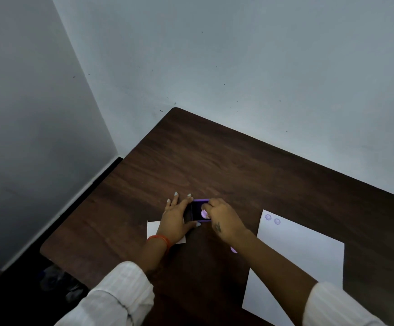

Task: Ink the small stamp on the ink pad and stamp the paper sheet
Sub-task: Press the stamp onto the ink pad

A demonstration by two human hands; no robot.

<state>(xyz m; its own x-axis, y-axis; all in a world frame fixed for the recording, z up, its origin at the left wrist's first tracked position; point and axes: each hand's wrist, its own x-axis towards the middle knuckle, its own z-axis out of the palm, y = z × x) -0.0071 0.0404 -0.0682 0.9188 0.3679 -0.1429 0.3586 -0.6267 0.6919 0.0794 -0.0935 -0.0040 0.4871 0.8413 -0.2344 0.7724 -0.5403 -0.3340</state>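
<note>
A small purple-rimmed ink pad (197, 211) with a dark inked face lies on the dark wooden table (238, 175). My left hand (176, 218) grips the pad's left side, thumb on its near edge and fingers spread on the table. My right hand (224, 220) presses a small light-purple stamp (205, 214) down onto the pad's right part. The white paper sheet (302, 262) lies to the right and bears two purple round prints (272, 219) near its top left corner.
A small white paper piece (153, 228) lies under my left wrist. A small purple object (233, 250) peeks out below my right forearm. Grey walls meet in a corner behind the table; the table's left edge drops to a dark floor.
</note>
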